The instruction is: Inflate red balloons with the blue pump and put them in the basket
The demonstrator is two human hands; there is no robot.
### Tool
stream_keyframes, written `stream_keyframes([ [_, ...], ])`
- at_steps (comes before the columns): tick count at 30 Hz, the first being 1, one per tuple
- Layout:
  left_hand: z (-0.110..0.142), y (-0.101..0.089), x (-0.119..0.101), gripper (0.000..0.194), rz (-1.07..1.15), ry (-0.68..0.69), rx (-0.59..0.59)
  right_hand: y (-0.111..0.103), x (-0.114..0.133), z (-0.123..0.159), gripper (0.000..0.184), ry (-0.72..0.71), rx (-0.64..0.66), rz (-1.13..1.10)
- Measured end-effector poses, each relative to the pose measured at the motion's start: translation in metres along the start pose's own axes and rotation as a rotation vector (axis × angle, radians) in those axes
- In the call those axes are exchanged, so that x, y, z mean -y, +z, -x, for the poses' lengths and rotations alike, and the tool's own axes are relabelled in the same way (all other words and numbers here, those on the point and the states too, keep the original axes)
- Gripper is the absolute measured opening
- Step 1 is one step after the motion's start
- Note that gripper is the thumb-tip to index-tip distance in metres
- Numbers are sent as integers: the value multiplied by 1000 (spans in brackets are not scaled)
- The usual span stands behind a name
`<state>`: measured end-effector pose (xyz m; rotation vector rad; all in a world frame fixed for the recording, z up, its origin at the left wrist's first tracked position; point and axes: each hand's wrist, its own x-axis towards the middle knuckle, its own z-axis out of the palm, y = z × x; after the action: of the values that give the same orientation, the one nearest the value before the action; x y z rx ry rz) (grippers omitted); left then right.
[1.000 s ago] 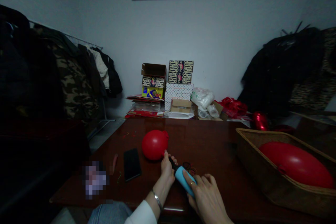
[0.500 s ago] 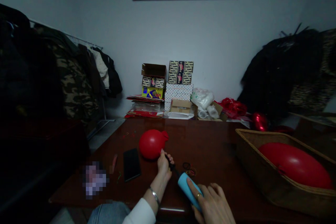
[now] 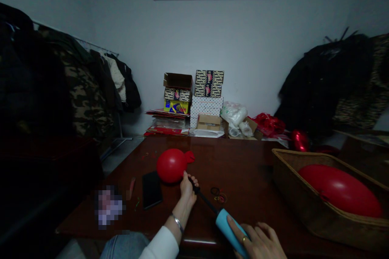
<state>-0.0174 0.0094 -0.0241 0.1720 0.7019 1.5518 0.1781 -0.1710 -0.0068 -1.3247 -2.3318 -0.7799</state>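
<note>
A partly inflated red balloon (image 3: 172, 166) lies to the left of the pump's tip, a limp red bulge at its right side. My left hand (image 3: 187, 188) is closed around the black end of a hand balloon pump, pinching the balloon's neck there; the fingers hide the join. From that hand a thin black shaft (image 3: 208, 202) runs down to the pump's light blue barrel (image 3: 229, 230). Around the barrel is my right hand (image 3: 258, 243), a ring on one finger. Small elastic bands (image 3: 220, 195) lie on the table just right of my left hand.
A black phone (image 3: 152, 190) lies left of the balloon on the brown table (image 3: 237, 162). At the right stands a wicker basket (image 3: 291, 194) holding a large red balloon (image 3: 340, 190). Stacked boxes (image 3: 208, 107) and plastic bags (image 3: 234, 113) stand beyond the far edge.
My right hand has drawn the blue barrel down and right, so more black shaft shows. The balloon has shifted slightly left, and my left hand moved a little with it.
</note>
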Motion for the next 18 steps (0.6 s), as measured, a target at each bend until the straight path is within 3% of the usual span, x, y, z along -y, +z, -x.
stream_keyframes([
  [4,5,1,7,37,-13,-10,38,6,9,-11,61,88,22,-40],
  [9,14,1,21,37,-36,-28,43,7,22,-36,58,232,147,-118],
  [14,16,0,26,39,-84,-39,40,5,31,-59,58,284,249,-132],
  [18,14,-3,26,41,-91,-29,48,4,33,-62,62,285,254,-144],
])
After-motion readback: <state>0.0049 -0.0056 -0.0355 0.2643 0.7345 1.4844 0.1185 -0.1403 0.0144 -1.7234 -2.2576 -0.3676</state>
